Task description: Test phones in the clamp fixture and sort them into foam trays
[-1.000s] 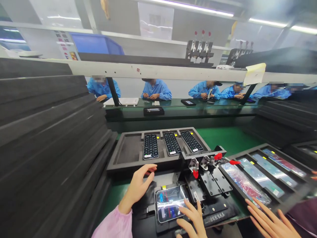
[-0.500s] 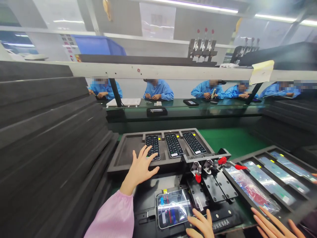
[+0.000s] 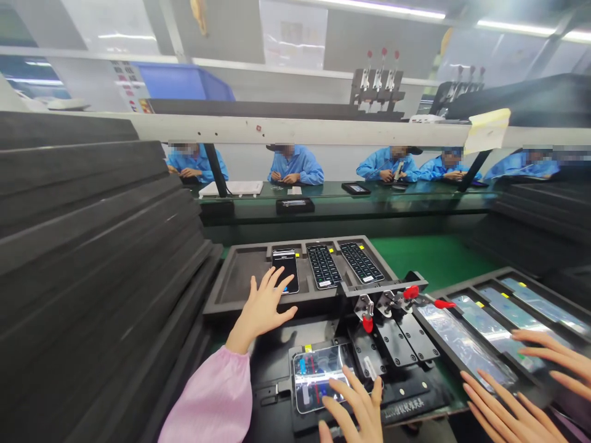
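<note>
My left hand (image 3: 264, 303), in a pink sleeve, has its fingers spread over the lower part of a smartphone (image 3: 285, 263) in the black foam tray (image 3: 231, 294). That phone's screen is mostly dark, with a blue spot near the fingertips. Two more phones (image 3: 323, 266) beside it show grids of small tiles and carry yellow tags. Closer in, a phone with a glossy, reflecting screen (image 3: 311, 375) lies flat in a black clamp fixture (image 3: 401, 394). My right hand (image 3: 355, 409) hovers over or touches that screen's right side, fingers apart; contact is unclear.
Red-tipped toggle clamps (image 3: 367, 323) stand behind the fixture. A co-worker's two hands (image 3: 512, 409) are over a second tray (image 3: 446, 354) of film-covered phones at right. Stacked black foam trays (image 3: 92, 277) rise at left. People in blue (image 3: 295, 166) sit across the bench.
The phone under my left hand went from a tile grid to a dark screen. My right hand moved left and up over the fixture's phone. More of the co-worker's second hand came into view.
</note>
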Demonstrator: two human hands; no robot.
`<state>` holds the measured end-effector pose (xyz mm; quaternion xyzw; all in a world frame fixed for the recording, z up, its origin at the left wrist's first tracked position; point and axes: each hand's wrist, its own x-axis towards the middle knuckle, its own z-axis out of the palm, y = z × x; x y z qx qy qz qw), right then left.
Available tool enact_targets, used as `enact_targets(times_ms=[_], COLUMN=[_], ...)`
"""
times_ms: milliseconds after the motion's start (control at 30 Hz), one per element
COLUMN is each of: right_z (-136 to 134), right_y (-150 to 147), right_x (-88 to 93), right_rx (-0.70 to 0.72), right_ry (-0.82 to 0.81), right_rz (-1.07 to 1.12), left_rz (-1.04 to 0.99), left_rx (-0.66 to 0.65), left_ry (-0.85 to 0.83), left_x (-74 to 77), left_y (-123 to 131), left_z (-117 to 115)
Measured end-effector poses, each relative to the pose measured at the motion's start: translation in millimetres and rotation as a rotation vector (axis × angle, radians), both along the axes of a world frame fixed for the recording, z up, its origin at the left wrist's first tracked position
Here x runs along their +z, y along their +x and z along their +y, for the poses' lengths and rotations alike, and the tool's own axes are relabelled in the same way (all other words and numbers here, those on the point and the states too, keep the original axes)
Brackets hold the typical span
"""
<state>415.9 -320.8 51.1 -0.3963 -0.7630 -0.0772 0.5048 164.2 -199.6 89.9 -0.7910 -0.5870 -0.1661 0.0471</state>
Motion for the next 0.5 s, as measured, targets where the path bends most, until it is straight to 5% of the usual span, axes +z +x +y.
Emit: enact_targets(times_ms=[200,500], right_z=[10.2,11.2], right_y=[-42.2,-9.9], right_x=[-0.5,-14.2], right_rx=[0.092,0.076], right_ry=[-0.042,-0.046], right_rz=[-0.119,-0.088], left_rz=[-0.063,-0.155], left_rx=[-0.009,0.006], left_ry=[-0.011,-0.080], left_x=[0.9,4.1], left_y=[-0.5,-7.1], left_z=[-1.4,1.2])
